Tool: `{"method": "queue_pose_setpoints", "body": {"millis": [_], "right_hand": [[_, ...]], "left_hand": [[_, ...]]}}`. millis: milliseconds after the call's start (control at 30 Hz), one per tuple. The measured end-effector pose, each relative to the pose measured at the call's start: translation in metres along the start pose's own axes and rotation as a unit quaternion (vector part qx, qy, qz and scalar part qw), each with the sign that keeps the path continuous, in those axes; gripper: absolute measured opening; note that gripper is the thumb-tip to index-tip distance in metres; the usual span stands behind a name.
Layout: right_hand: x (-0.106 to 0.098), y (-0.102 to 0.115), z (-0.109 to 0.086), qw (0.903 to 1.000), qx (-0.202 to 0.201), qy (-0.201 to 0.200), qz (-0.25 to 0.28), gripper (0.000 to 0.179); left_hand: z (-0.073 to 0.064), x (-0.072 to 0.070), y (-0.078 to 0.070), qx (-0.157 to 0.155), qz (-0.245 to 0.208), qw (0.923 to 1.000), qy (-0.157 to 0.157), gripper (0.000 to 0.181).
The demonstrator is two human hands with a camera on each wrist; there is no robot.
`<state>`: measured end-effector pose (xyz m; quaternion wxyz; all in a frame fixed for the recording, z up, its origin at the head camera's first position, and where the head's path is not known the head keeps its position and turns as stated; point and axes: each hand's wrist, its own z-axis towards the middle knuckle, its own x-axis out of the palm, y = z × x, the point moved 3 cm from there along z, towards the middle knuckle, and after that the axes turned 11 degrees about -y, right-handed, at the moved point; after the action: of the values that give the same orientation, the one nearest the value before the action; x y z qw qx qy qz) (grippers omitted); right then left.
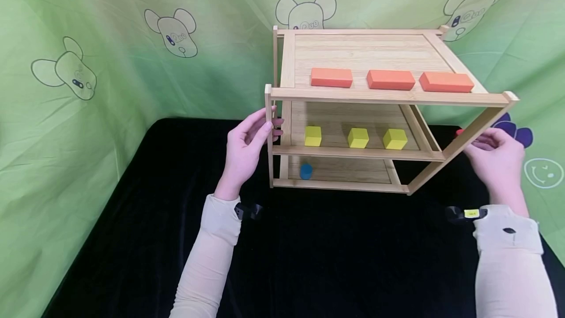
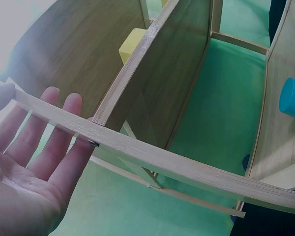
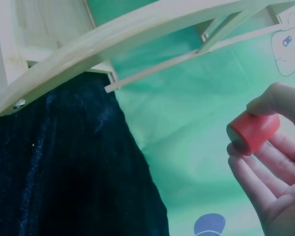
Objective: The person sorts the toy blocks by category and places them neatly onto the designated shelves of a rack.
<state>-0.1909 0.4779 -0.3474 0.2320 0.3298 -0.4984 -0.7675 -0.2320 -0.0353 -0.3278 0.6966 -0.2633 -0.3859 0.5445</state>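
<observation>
A three-tier wooden shelf stands on the black cloth. My left hand holds its left front post, thumb on the near side and fingers behind. At the shelf's right side, outside the frame, my right hand pinches a red cylinder between thumb and fingers. Most of that cylinder is hidden in the head view. Three orange-red rectangular blocks lie in a row on the top tier. Three yellow cubes line the middle tier. One blue cylinder stands at the left of the bottom tier.
Black cloth covers the table around and in front of the shelf. A green curtain with cartoon drawings hangs close behind and at the sides. The shelf's slanting right front post stands between its tiers and my right hand.
</observation>
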Motion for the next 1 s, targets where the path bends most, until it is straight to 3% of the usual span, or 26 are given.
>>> {"method": "queue_pose_setpoints", "body": {"millis": [300, 467, 600, 867, 1000], "right_hand": [[0.001, 0.006, -0.006, 0.9958, 0.023, -0.047, 0.075, 0.029], [0.0, 0.011, -0.007, 0.9943, 0.024, -0.088, 0.055, 0.03], [-0.001, 0.016, -0.01, 0.9906, 0.027, -0.113, 0.071, 0.034], [-0.005, 0.032, -0.018, 0.9693, 0.002, -0.172, 0.176, 0.041], [-0.006, 0.044, -0.024, 0.9613, 0.001, -0.187, 0.202, 0.043]], "left_hand": [[-0.001, 0.0, 0.001, 0.002, 0.002, 1.0, 0.002, 0.032], [0.0, 0.0, 0.0, -0.003, 0.001, 1.0, 0.0, 0.033], [0.0, -0.001, 0.001, -0.004, 0.002, 1.0, 0.0, 0.033], [-0.001, -0.001, 0.001, -0.001, 0.003, 1.0, 0.002, 0.033], [0.0, 0.0, 0.001, -0.004, 0.002, 1.0, -0.001, 0.033]]}}
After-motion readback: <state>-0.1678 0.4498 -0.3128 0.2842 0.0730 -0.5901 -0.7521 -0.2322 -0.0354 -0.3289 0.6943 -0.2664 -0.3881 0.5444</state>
